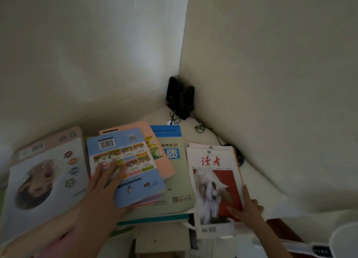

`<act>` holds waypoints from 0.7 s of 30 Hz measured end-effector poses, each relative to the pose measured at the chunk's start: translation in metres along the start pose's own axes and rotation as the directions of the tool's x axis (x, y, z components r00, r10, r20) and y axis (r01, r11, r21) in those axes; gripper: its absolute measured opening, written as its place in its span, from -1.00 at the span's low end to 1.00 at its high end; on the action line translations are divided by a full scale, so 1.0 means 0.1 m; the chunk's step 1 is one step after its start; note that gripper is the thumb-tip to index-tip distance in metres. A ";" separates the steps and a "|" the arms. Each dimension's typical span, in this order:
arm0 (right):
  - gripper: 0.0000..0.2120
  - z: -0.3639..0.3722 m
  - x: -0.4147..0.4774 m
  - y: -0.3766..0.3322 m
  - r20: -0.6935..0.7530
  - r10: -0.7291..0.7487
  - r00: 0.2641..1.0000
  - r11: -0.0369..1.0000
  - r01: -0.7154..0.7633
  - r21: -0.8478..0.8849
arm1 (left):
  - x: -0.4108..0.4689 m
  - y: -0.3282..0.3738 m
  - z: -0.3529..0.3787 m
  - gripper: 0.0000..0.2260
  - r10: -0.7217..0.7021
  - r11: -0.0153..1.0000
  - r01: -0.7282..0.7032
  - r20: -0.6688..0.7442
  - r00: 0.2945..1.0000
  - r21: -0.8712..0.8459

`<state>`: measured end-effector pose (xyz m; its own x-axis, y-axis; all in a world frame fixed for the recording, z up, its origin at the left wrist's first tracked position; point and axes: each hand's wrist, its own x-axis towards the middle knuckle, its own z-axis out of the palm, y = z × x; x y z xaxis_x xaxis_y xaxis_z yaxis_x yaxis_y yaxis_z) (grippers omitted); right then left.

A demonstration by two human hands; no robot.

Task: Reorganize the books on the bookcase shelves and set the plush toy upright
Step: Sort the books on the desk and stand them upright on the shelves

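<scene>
Several books lie flat on a white shelf top [257, 182] in a wall corner. My left hand [104, 188] grips the near edge of a light blue picture book [127, 160], fingers spread on its cover. This book lies on a salmon book [164, 160] and a green and blue exam book [178, 180]. My right hand [246, 209] holds the lower right edge of a magazine [215, 186] with a white horse on red, which tops a small stack. At the far left is a white book with a face on it [44, 180]. No plush toy is in view.
A black device [180, 98] with cables stands in the corner where the two walls meet. A dark round object [239, 157] lies by the right wall. A white and black object [329, 244] sits at the lower right. Papers and boxes sit below the shelf edge.
</scene>
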<state>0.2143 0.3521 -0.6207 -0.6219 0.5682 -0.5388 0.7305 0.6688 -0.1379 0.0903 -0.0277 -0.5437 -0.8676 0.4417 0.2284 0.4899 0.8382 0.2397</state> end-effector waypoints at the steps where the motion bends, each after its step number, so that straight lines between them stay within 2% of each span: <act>1: -0.07 -0.01 -0.03 -0.01 -0.001 0.013 1.000 1.000 -0.013 0.003 | 0.00 -0.03 0.02 -0.22 0.001 1.000 -0.001 0.008 1.000 0.010; 2: -0.07 -0.01 -0.07 -0.02 -0.006 0.025 1.000 1.000 -0.025 0.000 | 0.00 -0.05 0.06 -0.05 0.003 1.000 -0.004 0.039 0.999 0.004; 3: -0.08 -0.01 -0.11 -0.04 -0.024 0.036 0.999 0.999 -0.035 0.005 | 0.00 -0.06 0.06 0.05 -0.008 1.000 0.008 0.068 0.998 -0.005; 5: -0.06 -0.03 -0.24 -0.17 -0.170 0.021 0.985 0.994 -0.003 0.108 | 0.00 -0.05 0.04 0.01 -0.011 1.000 0.010 0.057 0.998 0.012; 7: -0.04 -0.07 -0.34 -0.40 -0.414 -0.093 0.906 0.948 0.208 0.242 | 0.00 0.00 0.00 -0.07 -0.013 1.000 0.012 0.039 0.999 0.028; 9: -0.10 -0.17 -0.46 -0.76 -0.572 -0.328 0.752 0.809 0.536 0.241 | -0.01 0.03 -0.01 -0.11 -0.035 0.999 0.034 0.044 0.998 0.017; 10: -0.15 -0.25 -0.54 -0.98 -0.550 -0.458 0.698 0.716 0.657 0.237 | -0.01 0.04 -0.03 -0.12 -0.038 0.999 0.038 0.051 0.998 0.012; 11: -0.17 -0.35 -0.63 -1.22 -0.457 -0.580 0.674 0.632 0.726 0.269 | 0.00 0.07 -0.05 -0.13 -0.036 0.999 0.035 0.054 0.998 0.018; 13: -0.23 -0.49 -0.79 -1.64 -0.238 -0.760 0.605 0.499 0.778 0.382 | 0.03 0.10 -0.06 -0.17 -0.016 0.999 0.013 0.060 0.998 0.043; 14: -0.33 -0.54 -0.82 -1.82 -0.162 -0.801 0.576 0.442 0.753 0.488 | 0.03 0.12 -0.06 -0.17 0.009 0.999 -0.012 0.063 0.998 0.049; 15: -0.46 -0.63 -0.86 -1.98 -0.116 -0.806 0.580 0.392 0.671 0.630 | 0.03 0.13 -0.05 -0.15 0.040 0.998 -0.042 0.072 0.997 0.039; 17: -0.63 -0.78 -0.90 -2.27 -0.058 -0.706 0.706 0.377 0.444 0.813 | 0.04 0.12 -0.05 0.03 0.076 0.997 -0.075 0.110 0.991 -0.020; 18: -0.68 -0.82 -0.86 -2.36 -0.019 -0.631 0.776 0.421 0.362 0.832 | 0.04 0.10 -0.02 0.11 0.092 0.995 -0.086 0.150 0.984 -0.043; 19: -0.67 -0.86 -0.84 -2.45 0.007 -0.587 0.809 0.443 0.314 0.839 | 0.04 0.09 -0.03 0.12 0.113 0.992 -0.103 0.161 0.980 -0.069; 21: -0.59 -0.80 -0.73 -2.57 0.021 -0.570 0.822 0.497 0.324 0.805 | 0.08 0.11 -0.06 -0.06 0.091 0.984 -0.071 0.111 0.990 -0.166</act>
<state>0.0493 0.1768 -0.4789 -0.9214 0.0760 -0.3812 0.3882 0.1304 -0.9123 0.0896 -0.0171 -0.5339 -0.8238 0.5487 0.1426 0.5579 0.7399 0.3758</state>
